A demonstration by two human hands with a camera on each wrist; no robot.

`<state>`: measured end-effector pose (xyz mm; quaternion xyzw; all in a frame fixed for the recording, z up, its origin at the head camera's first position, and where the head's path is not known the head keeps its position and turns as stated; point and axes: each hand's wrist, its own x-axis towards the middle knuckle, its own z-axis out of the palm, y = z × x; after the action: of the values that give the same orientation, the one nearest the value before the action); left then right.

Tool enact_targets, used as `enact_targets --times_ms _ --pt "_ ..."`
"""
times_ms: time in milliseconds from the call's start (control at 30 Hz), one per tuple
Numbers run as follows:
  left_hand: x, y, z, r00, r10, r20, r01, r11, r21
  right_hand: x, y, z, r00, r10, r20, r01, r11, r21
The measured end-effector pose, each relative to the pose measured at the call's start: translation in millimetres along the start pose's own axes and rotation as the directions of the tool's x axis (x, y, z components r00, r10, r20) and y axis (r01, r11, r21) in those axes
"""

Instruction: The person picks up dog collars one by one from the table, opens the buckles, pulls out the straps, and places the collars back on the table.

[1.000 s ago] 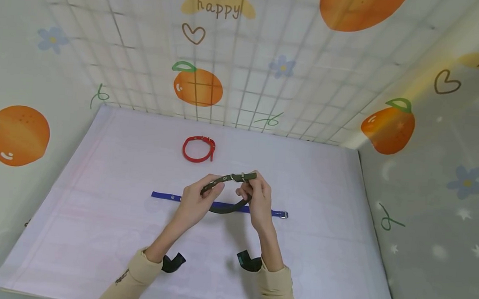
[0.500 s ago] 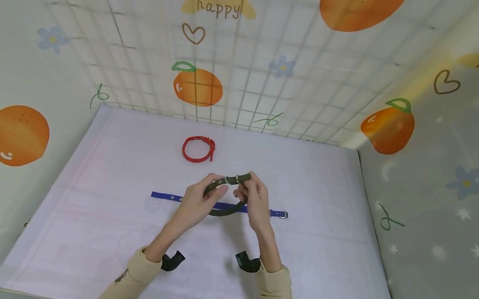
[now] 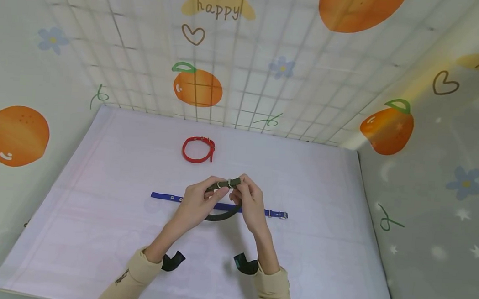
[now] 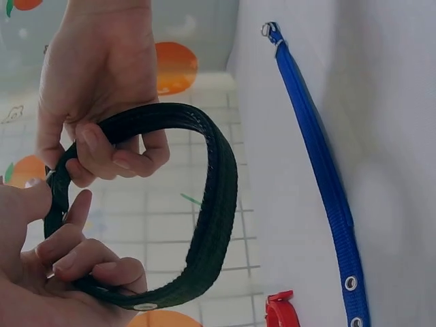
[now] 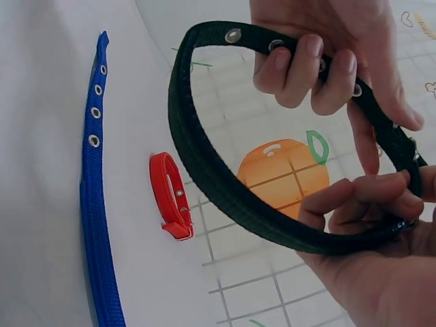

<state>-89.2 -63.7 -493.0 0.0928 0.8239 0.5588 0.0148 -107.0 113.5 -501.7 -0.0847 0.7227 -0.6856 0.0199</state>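
A dark green pet collar (image 3: 220, 217) with metal eyelets and a buckle is bent into a loop above the table, held between both hands. My left hand (image 3: 197, 202) grips its eyelet side, the thumb along the strap. At the buckle end, my right hand (image 3: 253, 210) pinches the strap near its tip. In the right wrist view the green collar (image 5: 194, 146) hangs as a wide ring, with the buckle partly hidden by fingers. Beneath the hands lies a blue collar (image 3: 278, 214), unfastened and stretched flat. Beyond them a red collar (image 3: 183, 151) rests as a buckled ring.
The white table (image 3: 315, 264) has walls of fruit-printed cloth around its back and sides, with a wire grid (image 3: 251, 91) at the back. Two short black curved pieces (image 3: 173, 260) show beside the wrists.
My right hand has moved left and slightly nearer, closer to my left hand. The collar's upper strap between the hands shows shorter. The blue and red collars stay put.
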Motion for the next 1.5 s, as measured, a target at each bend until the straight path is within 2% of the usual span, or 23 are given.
enact_targets --times_ms 333,567,700,800,900,1000,1200,1500 --pt "-2.1 -0.4 0.7 0.999 -0.017 -0.031 0.018 1.000 0.002 -0.7 -0.5 -2.9 0.999 -0.024 -0.026 0.025 0.999 0.024" --pt "-3.8 -3.3 0.3 1.000 -0.010 -0.023 0.010 1.000 0.012 -0.6 0.1 -4.9 0.999 -0.040 -0.024 0.041 0.998 0.052" --pt "-3.4 -1.4 -0.5 0.998 0.066 0.001 -0.066 0.993 0.095 -1.5 -0.5 -5.0 0.999 -0.037 -0.022 0.037 0.999 0.027" --pt "-2.3 1.9 -0.2 0.988 0.150 0.036 -0.154 0.974 0.169 -1.7 -0.7 -4.0 0.999 -0.038 -0.020 0.038 0.999 -0.004" --pt "-1.5 3.4 0.9 0.980 0.190 0.062 -0.199 0.960 0.199 -1.6 -1.0 -2.3 0.999 -0.044 -0.006 0.044 0.999 -0.020" --pt "-1.7 3.2 2.1 0.983 0.176 0.060 -0.184 0.965 0.185 -1.7 -0.9 -1.2 0.998 -0.055 0.004 0.055 0.998 -0.034" --pt "-2.5 2.8 1.1 0.990 0.135 0.036 -0.137 0.987 0.085 -2.3 -2.0 -1.6 0.999 -0.053 -0.010 0.053 0.998 -0.031" --pt "-2.8 -0.1 2.5 0.996 0.067 -0.057 -0.064 0.997 0.050 -2.9 -3.2 -2.7 0.999 -0.031 -0.022 0.031 0.999 -0.021"
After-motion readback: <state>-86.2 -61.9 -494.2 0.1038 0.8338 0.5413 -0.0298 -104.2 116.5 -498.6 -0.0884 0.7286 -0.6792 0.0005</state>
